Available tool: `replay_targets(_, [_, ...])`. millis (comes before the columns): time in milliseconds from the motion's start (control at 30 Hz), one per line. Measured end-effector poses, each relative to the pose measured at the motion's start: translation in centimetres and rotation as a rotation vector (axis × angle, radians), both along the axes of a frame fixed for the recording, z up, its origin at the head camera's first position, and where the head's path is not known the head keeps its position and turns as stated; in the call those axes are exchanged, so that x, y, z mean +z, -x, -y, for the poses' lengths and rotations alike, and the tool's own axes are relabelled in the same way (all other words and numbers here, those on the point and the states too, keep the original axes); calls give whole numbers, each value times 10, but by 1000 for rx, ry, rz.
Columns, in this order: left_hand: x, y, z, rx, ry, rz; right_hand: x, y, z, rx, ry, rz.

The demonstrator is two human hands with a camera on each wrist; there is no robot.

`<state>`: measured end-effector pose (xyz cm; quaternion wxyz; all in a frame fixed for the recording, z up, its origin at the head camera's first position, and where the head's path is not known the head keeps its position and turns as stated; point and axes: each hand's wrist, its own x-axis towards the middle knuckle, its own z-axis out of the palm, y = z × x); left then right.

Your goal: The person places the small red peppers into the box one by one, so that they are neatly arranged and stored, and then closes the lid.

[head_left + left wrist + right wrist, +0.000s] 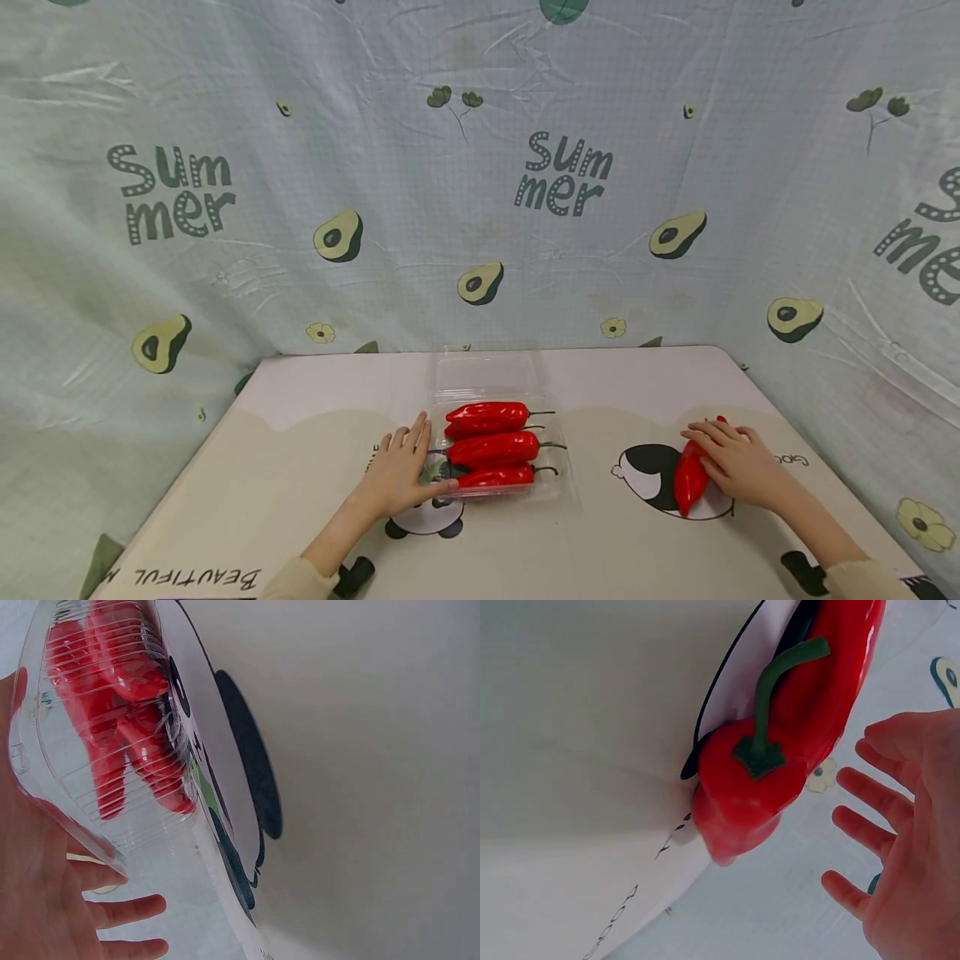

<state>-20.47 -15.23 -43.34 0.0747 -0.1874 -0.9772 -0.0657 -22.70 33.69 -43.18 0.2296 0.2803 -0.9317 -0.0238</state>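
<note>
A clear plastic box [489, 491] with its lid [487, 372] folded back holds several shiny red peppers [493, 450] lying sideways. My left hand [396, 477] rests against the left side of the box, fingers straight and thumb along the front corner. The left wrist view shows the peppers [97, 697] through the ribbed plastic wall. Over to the right, my right hand [738, 471] hovers with spread fingers over a red pepper [689, 483], partly covering it. In the right wrist view this pepper [754, 784] has a green stem, and another pepper [724, 844] shows behind it.
The pale table [300, 467] carries printed cartoon faces and lettering. A light curtain [390, 167] with avocado prints and the word "summer" hangs behind the table and along both sides. Dark printed shapes [354, 575] lie close to the left sleeve.
</note>
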Motion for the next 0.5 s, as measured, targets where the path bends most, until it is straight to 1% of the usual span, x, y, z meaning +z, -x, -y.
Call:
replay_targets(167, [1,-1,0,1,-13,9,0,0,-3,-45,-35,82])
replay_targets(267, [2,-1,0,1,-12,10,1,1,-5,-55,-43,125])
replay_targets(433, [2,-1,0,-6,-12,3,-1,1,-9,-48,-40,166])
replay_targets(500, [3,-1,0,-6,-7,2,-2,1,-9,-49,-43,169])
